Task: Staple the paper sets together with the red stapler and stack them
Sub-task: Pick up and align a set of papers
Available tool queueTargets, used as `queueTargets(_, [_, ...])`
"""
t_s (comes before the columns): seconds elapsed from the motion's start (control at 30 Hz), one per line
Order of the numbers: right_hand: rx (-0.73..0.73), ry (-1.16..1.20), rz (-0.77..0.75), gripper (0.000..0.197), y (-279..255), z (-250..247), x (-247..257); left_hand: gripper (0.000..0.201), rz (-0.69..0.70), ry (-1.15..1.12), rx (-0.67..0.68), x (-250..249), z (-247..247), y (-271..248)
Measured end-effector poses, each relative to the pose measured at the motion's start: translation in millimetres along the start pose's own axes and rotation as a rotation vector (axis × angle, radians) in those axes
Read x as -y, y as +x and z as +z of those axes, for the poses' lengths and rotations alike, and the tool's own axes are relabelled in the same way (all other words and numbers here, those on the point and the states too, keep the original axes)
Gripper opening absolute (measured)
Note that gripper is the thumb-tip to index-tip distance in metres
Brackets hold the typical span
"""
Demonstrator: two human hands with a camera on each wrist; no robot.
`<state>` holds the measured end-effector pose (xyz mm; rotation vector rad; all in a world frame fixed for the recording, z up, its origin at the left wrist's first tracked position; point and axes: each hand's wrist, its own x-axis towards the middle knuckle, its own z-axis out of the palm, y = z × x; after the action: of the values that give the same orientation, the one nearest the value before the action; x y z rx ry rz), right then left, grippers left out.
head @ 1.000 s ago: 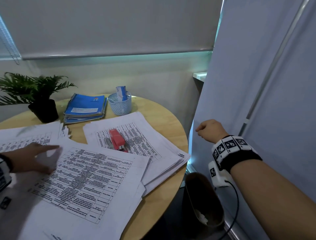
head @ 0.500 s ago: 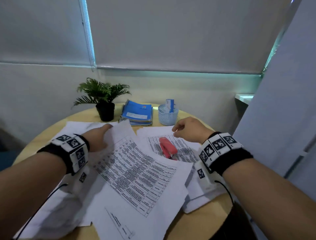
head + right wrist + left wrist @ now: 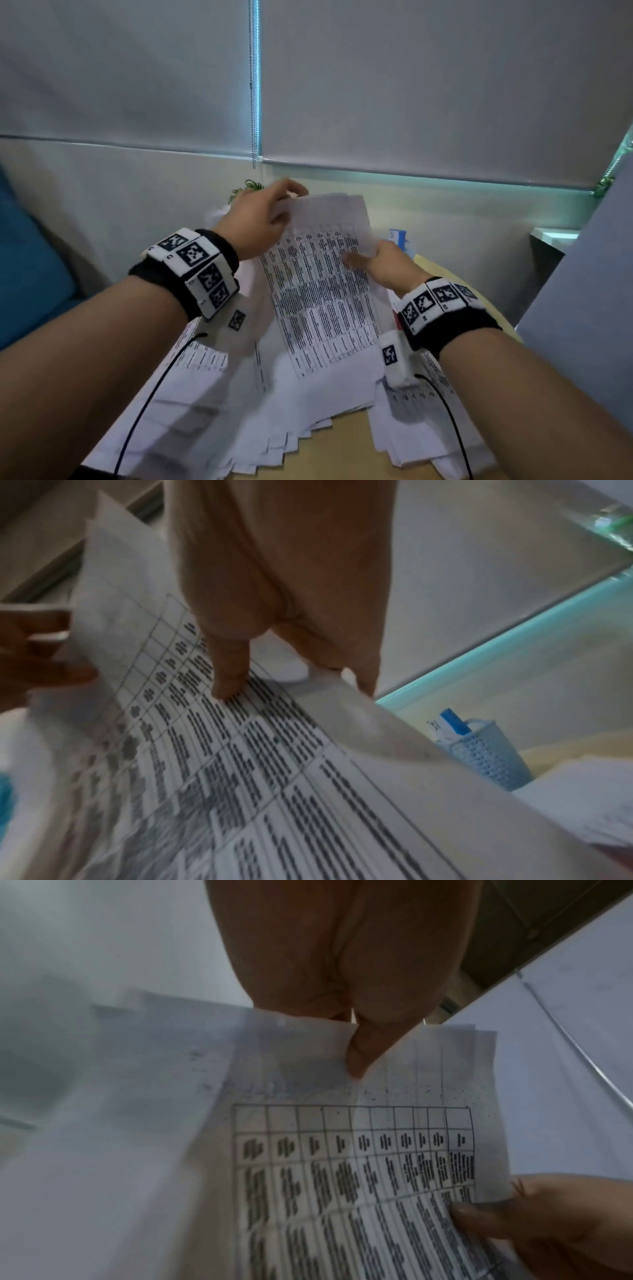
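- Head view: I am seeing the left hand (image 3: 263, 219) pinching the top edge of a lifted paper set (image 3: 325, 291), while the right hand (image 3: 383, 265) is gripping its right edge, thumb on the printed face. The raised sheets are hiding most of the table (image 3: 346, 442) behind them; I am not finding the red stapler here. Loose papers (image 3: 274, 411) are lying fanned below, near the table's front rim.
- Left wrist view: the left thumb (image 3: 363, 1053) is pressing the set's top margin against fingers behind it; the left half of the page is blurring out.
- Right wrist view: the right thumb (image 3: 229, 674) is lying on the print, the other fingers curling behind the edge. A blue mesh basket (image 3: 489, 756) is standing beyond, apart from the sheets.
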<state>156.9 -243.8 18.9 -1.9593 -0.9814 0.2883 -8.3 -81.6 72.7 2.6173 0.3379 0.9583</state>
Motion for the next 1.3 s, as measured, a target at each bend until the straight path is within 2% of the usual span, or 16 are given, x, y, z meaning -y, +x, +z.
queueTargets(0.1, [-0.126, 0.218, -0.043, 0.045, -4.0, -5.9, 4.7, 0.06, -0.088, 0.106, -0.366, 16.1, -6.9, -0.5])
queueTargets(0.13, [-0.162, 0.28, -0.051, 0.046, -5.7, -8.3, 6.6, 0.071, -0.178, 0.07, -0.453, 22.7, -7.3, -3.1])
queueTargets(0.17, [-0.191, 0.336, -0.058, 0.044, -6.2, -9.9, 7.3, 0.082, -0.278, -0.025, -0.468, 26.9, -6.4, -7.1])
queueTargets(0.27, [-0.242, 0.443, -0.078, 0.035, -9.6, -12.6, 12.8, 0.093, -0.516, -0.583, -0.226, 37.9, 8.7, -15.2])
queueTargets(0.33, [-0.276, 0.463, -0.105, 0.035, -10.9, -12.8, 16.9, 0.078, -0.519, -0.798, -0.179, 36.8, 17.9, -16.8])
queueTargets(0.47, [-0.377, 0.456, -0.149, 0.028, -10.7, -10.2, 24.1, 0.044, -0.449, -0.822, -0.249, 22.2, 22.4, -9.4])
queueTargets(0.53, [-0.409, 0.37, -0.115, 0.039, -9.0, -0.8, 19.6, 0.044, -0.452, -0.794, -0.261, 21.5, 30.4, -10.9])
queueTargets(0.63, [-0.461, 0.283, -0.071, 0.051, -7.2, 10.9, 7.1, 0.037, -0.512, -0.605, -0.281, 26.9, 42.4, -19.9])
queueTargets(0.73, [-0.505, 0.331, -0.059, 0.037, -8.7, 7.4, 7.0, 0.026, -0.521, -0.509, -0.342, 29.4, 40.1, -23.7])
queueTargets(0.8, [-0.493, 0.362, -0.04, 0.04, -10.9, 6.7, 6.9, 0.02, -0.515, -0.478, -0.378, 32.5, 37.3, -23.4])
queueTargets(0.83, [-0.48, 0.362, -0.033, 0.044, -11.9, 8.6, 4.1, 0.019, -0.525, -0.503, -0.379, 34.9, 37.6, -24.2])
queueTargets(0.97, [-0.494, 0.384, -0.079, 0.034, -16.5, 12.8, 0.6, 0.018, -0.541, -0.831, -0.373, 39.9, 44.0, -29.6])
queueTargets(1.03, [-0.49, 0.433, -0.103, 0.034, -15.2, 10.6, 1.8, 0.044, -0.506, -0.89, -0.322, 39.3, 45.8, -29.7])
queueTargets(1.1, [-0.451, 0.457, -0.107, 0.021, -15.7, 8.5, 3.1, 0.056, -0.491, -0.832, -0.285, 38.1, 49.3, -29.0])
queueTargets(1.2, [-0.468, 0.463, -0.12, 0.018, -18.1, 5.7, 3.4, 0.039, -0.496, -0.771, -0.317, 34.1, 50.9, -27.8])
queueTargets(1.3, [-0.449, 0.446, -0.062, 0.028, -14.9, 6.6, 1.8, 0.029, -0.519, -0.778, -0.295, 31.7, 53.6, -25.6])
